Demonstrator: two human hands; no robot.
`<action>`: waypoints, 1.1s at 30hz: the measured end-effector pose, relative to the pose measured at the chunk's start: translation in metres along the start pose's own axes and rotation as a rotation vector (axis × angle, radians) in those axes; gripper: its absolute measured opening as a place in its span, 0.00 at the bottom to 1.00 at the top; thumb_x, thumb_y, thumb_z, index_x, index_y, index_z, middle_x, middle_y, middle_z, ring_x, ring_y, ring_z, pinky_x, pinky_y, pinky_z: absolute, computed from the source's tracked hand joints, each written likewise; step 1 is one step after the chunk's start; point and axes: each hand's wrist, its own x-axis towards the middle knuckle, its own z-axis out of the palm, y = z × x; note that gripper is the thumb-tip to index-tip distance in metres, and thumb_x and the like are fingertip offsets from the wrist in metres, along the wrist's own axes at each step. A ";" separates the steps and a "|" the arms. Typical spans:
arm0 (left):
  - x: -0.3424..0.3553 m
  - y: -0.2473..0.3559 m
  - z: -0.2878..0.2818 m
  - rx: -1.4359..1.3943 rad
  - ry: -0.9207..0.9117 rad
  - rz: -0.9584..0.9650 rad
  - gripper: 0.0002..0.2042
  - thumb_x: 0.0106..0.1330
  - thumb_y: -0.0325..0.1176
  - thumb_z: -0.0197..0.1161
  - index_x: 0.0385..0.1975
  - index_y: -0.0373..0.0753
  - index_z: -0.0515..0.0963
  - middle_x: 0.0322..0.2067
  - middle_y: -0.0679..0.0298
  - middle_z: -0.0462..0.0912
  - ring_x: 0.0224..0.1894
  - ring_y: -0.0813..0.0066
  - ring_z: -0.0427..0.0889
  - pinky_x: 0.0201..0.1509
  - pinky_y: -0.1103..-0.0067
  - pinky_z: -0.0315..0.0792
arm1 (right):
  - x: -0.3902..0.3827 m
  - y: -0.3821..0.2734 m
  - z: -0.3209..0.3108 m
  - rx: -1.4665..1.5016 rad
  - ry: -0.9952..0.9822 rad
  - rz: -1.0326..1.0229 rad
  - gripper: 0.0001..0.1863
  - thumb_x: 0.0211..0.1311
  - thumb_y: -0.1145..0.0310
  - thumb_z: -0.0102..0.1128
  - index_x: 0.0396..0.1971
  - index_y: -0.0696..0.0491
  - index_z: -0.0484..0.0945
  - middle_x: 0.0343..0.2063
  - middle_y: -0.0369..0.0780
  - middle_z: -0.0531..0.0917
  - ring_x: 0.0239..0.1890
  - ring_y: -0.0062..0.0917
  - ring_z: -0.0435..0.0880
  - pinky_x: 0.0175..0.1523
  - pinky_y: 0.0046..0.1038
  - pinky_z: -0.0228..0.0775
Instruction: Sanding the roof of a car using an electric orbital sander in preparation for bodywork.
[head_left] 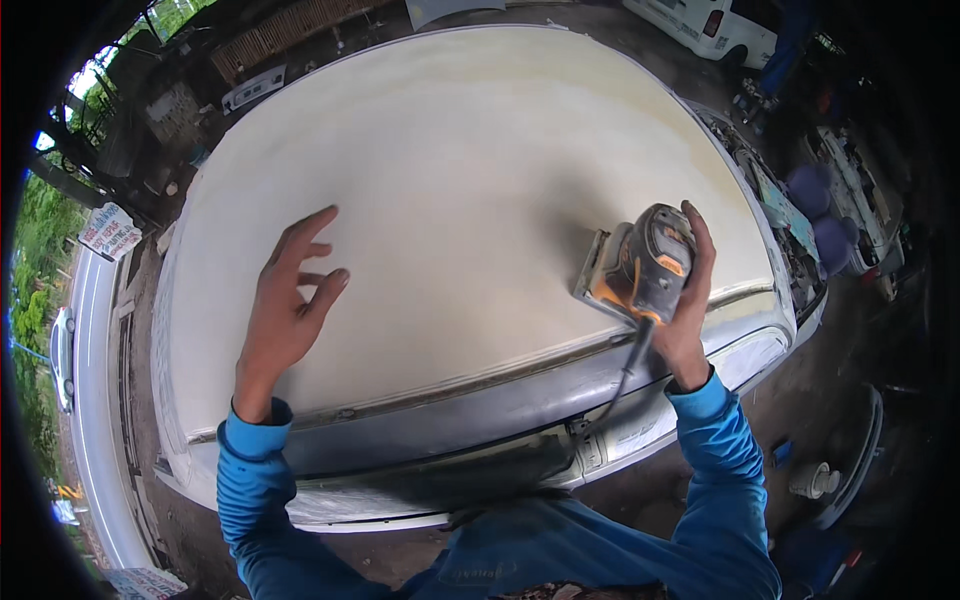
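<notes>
The right hand (692, 312) grips a tilted electric sander (660, 250) over the car roof (430, 170); the empty left hand (284, 312) hovers, loosely open. Sanding seems underway, likely needing flat contact next.

White van (698, 30), grey road (93, 385), green foliage (40, 235)

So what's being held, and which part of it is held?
The right grip holds a power sander by its dark body, on the side away from its flat pad. The left grip holds nothing.
</notes>
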 end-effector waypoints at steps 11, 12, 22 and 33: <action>-0.060 -0.165 -0.036 0.176 0.379 -0.120 0.25 0.58 0.20 0.66 0.59 0.39 0.75 0.53 0.59 0.81 0.44 0.70 0.81 0.32 0.81 0.72 | 0.162 0.075 0.143 0.011 -0.165 -0.044 0.45 0.47 0.75 0.79 0.65 0.54 0.61 0.54 0.45 0.78 0.55 0.31 0.80 0.64 0.33 0.74; -0.059 -0.166 -0.037 0.166 0.361 -0.097 0.25 0.57 0.20 0.66 0.57 0.38 0.76 0.51 0.59 0.81 0.42 0.71 0.80 0.32 0.81 0.72 | 0.181 0.083 0.165 0.019 -0.163 -0.022 0.45 0.48 0.73 0.80 0.65 0.55 0.61 0.54 0.46 0.78 0.55 0.30 0.80 0.64 0.32 0.74; -0.063 -0.169 -0.046 0.159 0.318 -0.097 0.24 0.52 0.18 0.67 0.53 0.36 0.78 0.43 0.58 0.80 0.35 0.72 0.75 0.33 0.78 0.70 | 0.293 0.126 0.285 -0.134 -0.065 -0.101 0.48 0.39 0.61 0.86 0.61 0.53 0.66 0.47 0.43 0.85 0.49 0.30 0.84 0.58 0.31 0.76; -0.066 -0.170 -0.045 0.090 0.308 -0.173 0.25 0.51 0.18 0.66 0.54 0.37 0.77 0.43 0.63 0.78 0.36 0.73 0.71 0.38 0.78 0.67 | 0.144 0.128 0.018 -0.359 0.107 0.042 0.42 0.49 0.73 0.78 0.64 0.51 0.65 0.54 0.43 0.79 0.56 0.30 0.80 0.63 0.32 0.74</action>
